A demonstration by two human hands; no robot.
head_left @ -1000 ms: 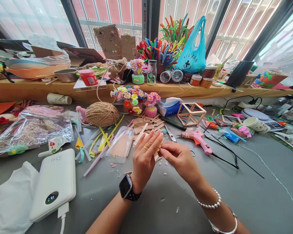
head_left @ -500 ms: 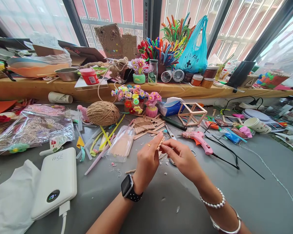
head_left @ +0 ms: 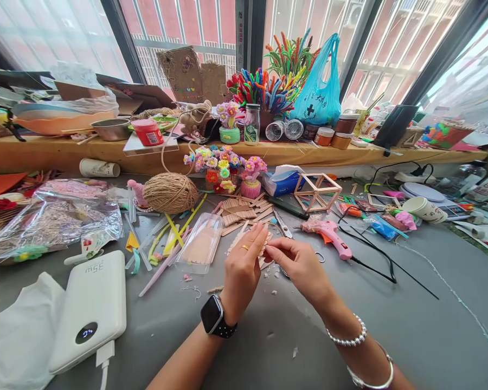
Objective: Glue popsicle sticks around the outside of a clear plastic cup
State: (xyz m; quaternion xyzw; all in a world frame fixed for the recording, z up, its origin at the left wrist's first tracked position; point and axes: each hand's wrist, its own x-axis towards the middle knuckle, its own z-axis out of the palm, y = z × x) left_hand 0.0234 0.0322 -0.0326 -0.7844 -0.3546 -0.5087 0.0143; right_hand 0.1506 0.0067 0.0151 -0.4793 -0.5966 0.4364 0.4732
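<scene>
A small flat piece of joined craft sticks (head_left: 269, 236) is between my hands, largely covered by fingers. My left hand (head_left: 244, 265), with a ring and a black smartwatch, lies over it with long fingers pressed together against it. The thumb and forefinger of my right hand (head_left: 301, 265) pinch its right edge. Scissors (head_left: 283, 225) lie just behind the hands, partly hidden. A pile of loose craft sticks (head_left: 239, 208) spreads beyond. To the left is a clear plastic box (head_left: 201, 244) with a wooden panel in it.
A pink glue gun (head_left: 329, 236) with a black cord lies at right, near a wooden stick frame (head_left: 318, 192). A twine ball (head_left: 171, 193), flower crafts (head_left: 251, 176) and a tissue pack (head_left: 282, 180) stand behind. A white power bank (head_left: 90, 309) is at left.
My left hand has tilted flatter, its fingers now stretched across the craft-stick piece. That piece has turned and dipped slightly; my right hand still pinches its edge. The view has shifted a little.
</scene>
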